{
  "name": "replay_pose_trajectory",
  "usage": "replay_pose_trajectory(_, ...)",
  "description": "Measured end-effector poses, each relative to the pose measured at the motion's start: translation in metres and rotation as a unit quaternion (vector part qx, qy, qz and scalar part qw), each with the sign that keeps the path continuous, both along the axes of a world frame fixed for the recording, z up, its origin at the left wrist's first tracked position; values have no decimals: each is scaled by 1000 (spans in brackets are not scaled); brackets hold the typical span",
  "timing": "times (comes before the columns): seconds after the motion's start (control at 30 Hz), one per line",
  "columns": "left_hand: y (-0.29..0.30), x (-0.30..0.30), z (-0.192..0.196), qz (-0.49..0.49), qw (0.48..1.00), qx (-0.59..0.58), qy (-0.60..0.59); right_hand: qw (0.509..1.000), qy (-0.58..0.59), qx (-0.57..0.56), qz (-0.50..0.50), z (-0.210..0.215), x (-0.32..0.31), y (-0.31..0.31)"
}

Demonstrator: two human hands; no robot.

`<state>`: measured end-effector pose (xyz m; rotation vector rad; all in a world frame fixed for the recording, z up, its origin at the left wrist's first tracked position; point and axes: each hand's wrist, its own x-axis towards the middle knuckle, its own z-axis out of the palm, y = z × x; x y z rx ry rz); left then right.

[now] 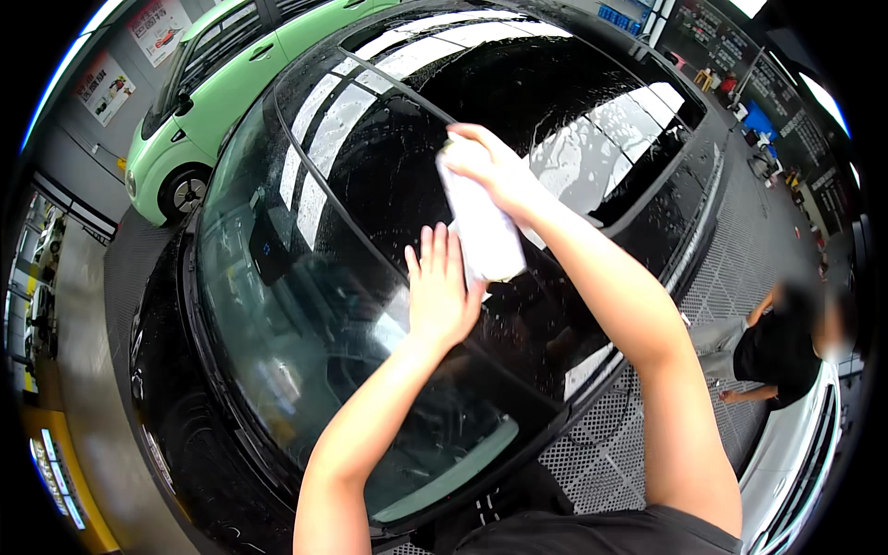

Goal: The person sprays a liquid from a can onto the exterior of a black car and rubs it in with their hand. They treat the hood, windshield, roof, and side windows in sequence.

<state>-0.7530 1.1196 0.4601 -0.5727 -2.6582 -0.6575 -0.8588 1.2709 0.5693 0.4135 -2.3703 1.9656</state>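
Observation:
My right hand (483, 168) is closed around the upper end of a white, oblong thing (487, 229), blurred by motion, that looks like a folded cloth or a pad. It slants over the wet black roof of a car (379, 153). Beside its lower end, my left hand (440, 287) lies flat with fingers stretched out, near the top edge of the windshield (277, 314). The left thumb is close to the white thing; whether they touch I cannot tell. Water drops and streaks show on the roof glass.
A light green car (227, 79) stands beyond the black car at the far left. On the right, a person in a black top (777, 356) is near a white car (795, 462). Perforated floor tiles (740, 264) run along the black car's right side.

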Motion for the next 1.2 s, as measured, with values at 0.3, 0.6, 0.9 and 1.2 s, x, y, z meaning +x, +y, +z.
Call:
replay_pose_trajectory(0.3,5,-56,13,-46,996,-63,-40,992,-95,-77,4,18,-157,5)
replay_pose_trajectory(0.6,-111,-321,4,265,959,-37,-97,994,-98,-37,-23,10,-44,87)
replay_pose_trajectory(0.9,53,-167,28,-251,952,-163,57,951,-113,-283,-55,-14,70,200)
replay_pose_trajectory(1.2,7,-322,40,129,977,-170,-27,897,-101,-428,-35,-33,155,203)
